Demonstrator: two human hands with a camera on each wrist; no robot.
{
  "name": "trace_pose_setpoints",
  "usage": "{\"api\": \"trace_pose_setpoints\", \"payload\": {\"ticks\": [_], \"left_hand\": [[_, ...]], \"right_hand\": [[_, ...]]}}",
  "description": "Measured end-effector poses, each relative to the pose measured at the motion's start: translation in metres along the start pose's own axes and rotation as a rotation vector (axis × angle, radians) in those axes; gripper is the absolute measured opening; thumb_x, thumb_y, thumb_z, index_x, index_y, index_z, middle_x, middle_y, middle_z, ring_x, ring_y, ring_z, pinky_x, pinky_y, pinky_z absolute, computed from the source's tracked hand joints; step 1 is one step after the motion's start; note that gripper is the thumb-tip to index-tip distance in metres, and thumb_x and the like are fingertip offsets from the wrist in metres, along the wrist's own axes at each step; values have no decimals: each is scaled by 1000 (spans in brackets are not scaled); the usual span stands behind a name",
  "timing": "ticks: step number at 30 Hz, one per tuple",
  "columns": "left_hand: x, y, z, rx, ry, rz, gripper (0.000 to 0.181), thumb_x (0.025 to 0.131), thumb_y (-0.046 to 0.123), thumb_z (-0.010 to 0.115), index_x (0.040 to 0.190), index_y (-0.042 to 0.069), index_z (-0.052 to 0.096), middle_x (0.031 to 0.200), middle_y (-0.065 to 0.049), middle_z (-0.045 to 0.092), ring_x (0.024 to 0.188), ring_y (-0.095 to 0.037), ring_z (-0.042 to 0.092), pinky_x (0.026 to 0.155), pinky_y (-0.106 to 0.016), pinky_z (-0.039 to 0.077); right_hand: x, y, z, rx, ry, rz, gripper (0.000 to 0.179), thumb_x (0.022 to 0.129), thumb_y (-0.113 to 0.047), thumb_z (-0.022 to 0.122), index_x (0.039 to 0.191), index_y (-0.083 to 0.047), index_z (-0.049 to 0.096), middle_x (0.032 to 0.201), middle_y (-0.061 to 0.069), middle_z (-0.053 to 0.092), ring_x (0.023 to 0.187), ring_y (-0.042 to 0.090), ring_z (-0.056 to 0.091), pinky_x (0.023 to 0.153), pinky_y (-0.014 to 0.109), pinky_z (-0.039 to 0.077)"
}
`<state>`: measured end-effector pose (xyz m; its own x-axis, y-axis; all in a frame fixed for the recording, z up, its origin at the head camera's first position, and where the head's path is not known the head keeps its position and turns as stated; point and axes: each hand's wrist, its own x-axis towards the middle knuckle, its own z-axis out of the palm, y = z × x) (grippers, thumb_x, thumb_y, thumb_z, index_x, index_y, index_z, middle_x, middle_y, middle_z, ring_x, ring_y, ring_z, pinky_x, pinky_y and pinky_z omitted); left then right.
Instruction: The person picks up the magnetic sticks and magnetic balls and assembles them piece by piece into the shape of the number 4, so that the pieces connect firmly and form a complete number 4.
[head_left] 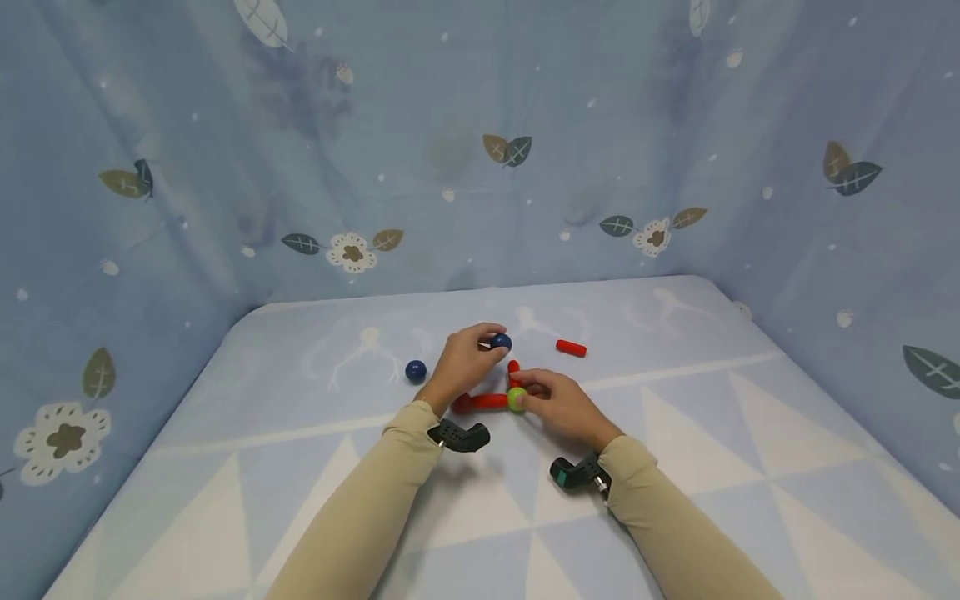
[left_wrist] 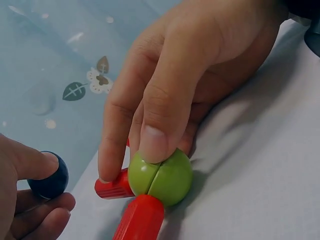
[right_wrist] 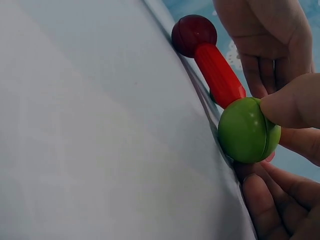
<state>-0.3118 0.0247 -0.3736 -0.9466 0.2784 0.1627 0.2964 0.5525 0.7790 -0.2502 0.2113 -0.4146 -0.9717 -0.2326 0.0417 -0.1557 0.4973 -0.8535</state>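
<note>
Between its thumb and fingers, my left hand [head_left: 461, 360] holds a dark blue ball [head_left: 501, 342] above the table. To the right of it, my right hand [head_left: 561, 406] grips a green ball [head_left: 516, 399], with the thumb pressed on the ball and the forefinger along a short red rod [left_wrist: 114, 186]. A second red rod [head_left: 489, 402] runs left from the green ball to a dark red ball [right_wrist: 194, 36]. The two rods meet the green ball at an angle. Part of the first rod hides behind the right hand's fingers.
Another dark blue ball [head_left: 416, 372] lies on the table left of the left hand. A loose red rod [head_left: 572, 348] lies beyond the right hand. A patterned blue curtain [head_left: 450, 150] surrounds the cloth-covered table [head_left: 300, 500] at the back and sides.
</note>
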Motion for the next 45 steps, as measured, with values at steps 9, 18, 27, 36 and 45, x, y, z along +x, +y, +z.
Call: {"api": "trace_pose_setpoints", "payload": {"ticks": [9, 18, 27, 36, 45], "left_hand": [[5, -5, 10, 24, 17, 10, 34, 95, 19, 70, 128, 11, 65, 123, -11, 68, 107, -23, 65, 94, -39, 52], [10, -7, 19, 96, 22, -11, 32, 94, 18, 71, 125, 10, 67, 119, -10, 68, 98, -21, 63, 88, -37, 52], [11, -6, 18, 124, -11, -23, 33, 95, 20, 70, 126, 9, 67, 121, -11, 69, 106, -25, 63, 95, -41, 49], [14, -4, 20, 119, -34, -50, 36, 95, 22, 70, 128, 7, 67, 120, -11, 69, 108, -25, 63, 95, -42, 49], [18, -6, 23, 159, -29, -88, 35, 95, 26, 70, 125, 7, 69, 115, -11, 70, 100, -24, 64, 89, -41, 51]], "right_hand": [[0, 1, 0, 10, 0, -16, 40, 96, -26, 69, 134, -16, 64, 128, -1, 63, 108, 18, 62, 97, 41, 49], [-1, 2, -1, 11, -9, -48, 40, 96, -22, 68, 134, -13, 63, 129, 1, 63, 110, 18, 63, 97, 40, 48], [-3, -1, -1, -2, -7, -29, 41, 96, -25, 69, 134, -14, 63, 129, 1, 62, 111, 18, 62, 99, 41, 48], [-2, 2, 0, -4, -18, -50, 42, 96, -26, 70, 135, -14, 63, 130, 0, 62, 110, 17, 62, 97, 39, 49], [-3, 1, 0, -8, -5, -70, 41, 95, -25, 70, 134, -12, 63, 128, 1, 63, 109, 17, 62, 95, 39, 50]]}}
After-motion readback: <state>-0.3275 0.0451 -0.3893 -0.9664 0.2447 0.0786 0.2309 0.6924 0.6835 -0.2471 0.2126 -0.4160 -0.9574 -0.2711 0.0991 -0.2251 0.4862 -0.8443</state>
